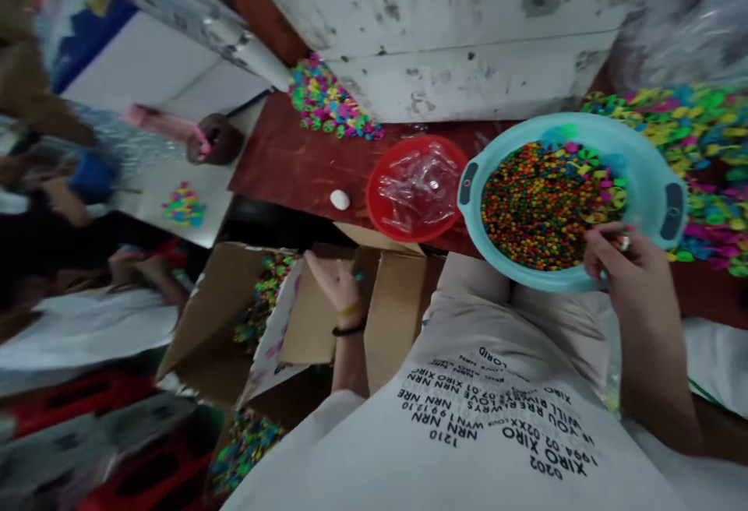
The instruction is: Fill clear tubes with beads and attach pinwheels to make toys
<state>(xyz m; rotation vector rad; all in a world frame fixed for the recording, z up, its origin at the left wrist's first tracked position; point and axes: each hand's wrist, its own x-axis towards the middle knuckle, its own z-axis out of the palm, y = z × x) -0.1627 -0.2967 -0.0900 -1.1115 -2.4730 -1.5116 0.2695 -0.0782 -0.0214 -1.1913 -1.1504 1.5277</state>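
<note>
White printed T-shirt [496,425] fills the foreground; the right hand [625,277] curls around the rim of a turquoise plastic basin [646,154] of multicoloured beads [543,207]. The left hand [337,293] hangs loosely open over a cardboard box [394,316]; whether it pinches anything is hard to make out.

From here the light looks even and soft, indoor, with no source in view. Shadows stay weak, deepest below the edge of the red-brown table [280,153] and inside the cardboard box [204,324]. A pale sheen lies on the plastic bag [683,16] at upper right. The left edge of the frame bends and smears, while the teal basin [643,145] looks fairly sharp.
</note>
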